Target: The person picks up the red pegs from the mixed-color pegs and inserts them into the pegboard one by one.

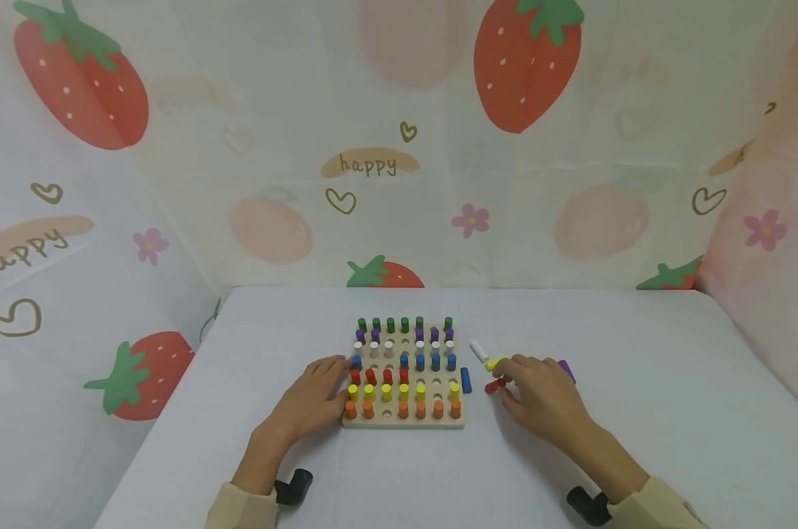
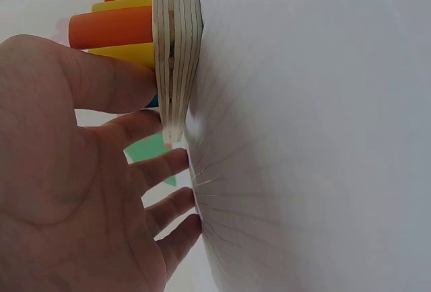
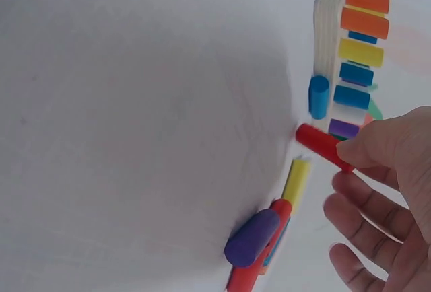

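A square wooden peg board (image 1: 403,424) lies on the white table, with rows of green, purple, white, blue, red, yellow and orange pegs standing in it. Several holes show between the pegs. My left hand (image 1: 313,397) rests at the board's left side. In the left wrist view its thumb (image 2: 111,83) touches the board, while other fingertips touch the table. To the right of the board, my right hand (image 1: 544,393) pinches a red peg (image 3: 316,141) between thumb and fingers. The red peg is tilted in the right wrist view.
A blue peg (image 1: 466,380) lies along the board's right edge. Near my right hand are a white peg (image 1: 479,351), a yellow peg (image 3: 296,179), a purple peg (image 3: 252,238) and another red peg (image 3: 244,278). A strawberry-print cloth (image 1: 525,169) hangs behind the table.
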`<state>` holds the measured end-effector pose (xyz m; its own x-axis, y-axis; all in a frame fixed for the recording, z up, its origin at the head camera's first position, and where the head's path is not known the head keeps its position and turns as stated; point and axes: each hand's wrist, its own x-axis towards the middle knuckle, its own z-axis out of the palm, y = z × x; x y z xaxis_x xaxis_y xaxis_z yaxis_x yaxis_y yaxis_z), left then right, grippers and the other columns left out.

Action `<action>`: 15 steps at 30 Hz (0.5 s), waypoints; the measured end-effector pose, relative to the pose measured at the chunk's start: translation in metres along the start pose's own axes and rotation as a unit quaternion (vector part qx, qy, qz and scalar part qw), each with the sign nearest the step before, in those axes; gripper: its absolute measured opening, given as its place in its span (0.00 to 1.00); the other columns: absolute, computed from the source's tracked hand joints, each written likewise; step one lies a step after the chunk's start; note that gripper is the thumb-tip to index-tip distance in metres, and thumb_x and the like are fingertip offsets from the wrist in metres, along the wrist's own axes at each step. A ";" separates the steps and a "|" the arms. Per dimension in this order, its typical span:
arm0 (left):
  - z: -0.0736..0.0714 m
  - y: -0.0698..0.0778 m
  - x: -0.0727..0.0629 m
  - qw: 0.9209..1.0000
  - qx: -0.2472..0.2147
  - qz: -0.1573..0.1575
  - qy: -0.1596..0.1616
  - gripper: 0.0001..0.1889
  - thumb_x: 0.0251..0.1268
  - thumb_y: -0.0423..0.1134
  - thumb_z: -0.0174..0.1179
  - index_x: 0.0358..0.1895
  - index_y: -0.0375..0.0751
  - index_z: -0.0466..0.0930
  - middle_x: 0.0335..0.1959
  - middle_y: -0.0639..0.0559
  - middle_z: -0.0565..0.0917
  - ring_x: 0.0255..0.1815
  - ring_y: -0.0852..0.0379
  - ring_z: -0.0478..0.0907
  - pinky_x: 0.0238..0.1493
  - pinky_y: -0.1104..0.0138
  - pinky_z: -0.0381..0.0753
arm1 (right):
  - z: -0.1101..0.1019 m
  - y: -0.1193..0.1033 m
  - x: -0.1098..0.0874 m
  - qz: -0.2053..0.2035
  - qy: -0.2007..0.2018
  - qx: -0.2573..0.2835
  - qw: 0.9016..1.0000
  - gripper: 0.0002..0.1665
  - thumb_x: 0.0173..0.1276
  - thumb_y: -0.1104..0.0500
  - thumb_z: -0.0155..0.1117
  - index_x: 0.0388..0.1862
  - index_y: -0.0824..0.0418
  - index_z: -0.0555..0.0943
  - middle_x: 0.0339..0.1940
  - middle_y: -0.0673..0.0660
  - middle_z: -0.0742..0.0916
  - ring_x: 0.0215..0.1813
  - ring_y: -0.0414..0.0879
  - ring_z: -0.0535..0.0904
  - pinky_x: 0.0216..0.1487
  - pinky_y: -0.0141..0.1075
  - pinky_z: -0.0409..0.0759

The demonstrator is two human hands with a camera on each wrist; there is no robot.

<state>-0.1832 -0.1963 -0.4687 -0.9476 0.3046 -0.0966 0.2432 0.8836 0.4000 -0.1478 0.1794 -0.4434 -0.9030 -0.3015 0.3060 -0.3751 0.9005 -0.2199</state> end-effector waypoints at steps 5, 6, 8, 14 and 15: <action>0.000 0.000 -0.001 1.000 0.003 0.001 0.002 0.33 0.76 0.45 0.51 0.82 0.38 0.63 0.83 0.40 0.66 0.86 0.37 0.59 0.85 0.39 0.62 | -0.002 -0.001 0.002 -0.001 -0.003 -0.001 1.000 0.11 0.60 0.58 0.82 0.40 0.54 0.87 0.33 0.48 0.89 0.36 0.41 0.81 0.46 0.42 0.84; 0.000 0.000 -0.001 1.000 0.002 0.001 0.002 0.33 0.76 0.44 0.51 0.82 0.38 0.64 0.83 0.40 0.66 0.86 0.37 0.59 0.85 0.39 0.61 | -0.002 -0.001 0.002 0.000 -0.004 -0.001 1.000 0.11 0.60 0.58 0.81 0.39 0.54 0.87 0.33 0.48 0.88 0.36 0.41 0.81 0.45 0.42 0.83; 0.000 0.000 -0.001 1.000 0.001 0.000 0.002 0.33 0.76 0.45 0.51 0.82 0.38 0.64 0.83 0.40 0.66 0.86 0.37 0.59 0.85 0.39 0.61 | -0.002 -0.002 0.002 0.003 -0.005 -0.001 1.000 0.10 0.60 0.58 0.81 0.39 0.54 0.87 0.34 0.48 0.89 0.35 0.41 0.80 0.45 0.41 0.83; 0.001 0.000 0.000 1.000 0.001 -0.003 0.001 0.33 0.76 0.44 0.51 0.82 0.39 0.64 0.83 0.40 0.66 0.86 0.37 0.59 0.85 0.39 0.61 | -0.002 -0.003 0.002 0.004 -0.005 -0.002 1.000 0.10 0.61 0.59 0.81 0.39 0.55 0.87 0.34 0.49 0.90 0.34 0.40 0.80 0.45 0.42 0.85; 0.001 0.001 -0.001 1.000 0.000 -0.003 0.001 0.33 0.76 0.44 0.51 0.82 0.39 0.64 0.83 0.40 0.66 0.86 0.37 0.59 0.85 0.39 0.60 | -0.002 -0.003 0.002 0.002 -0.005 -0.002 1.000 0.10 0.61 0.59 0.81 0.39 0.56 0.87 0.34 0.49 0.90 0.34 0.40 0.80 0.45 0.43 0.85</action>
<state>-0.1823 -0.1957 -0.4691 -0.9495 0.2980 -0.0981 0.2367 0.8858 0.3991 -0.1480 0.1770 -0.4400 -0.9064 -0.3007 0.2966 -0.3707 0.9029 -0.2175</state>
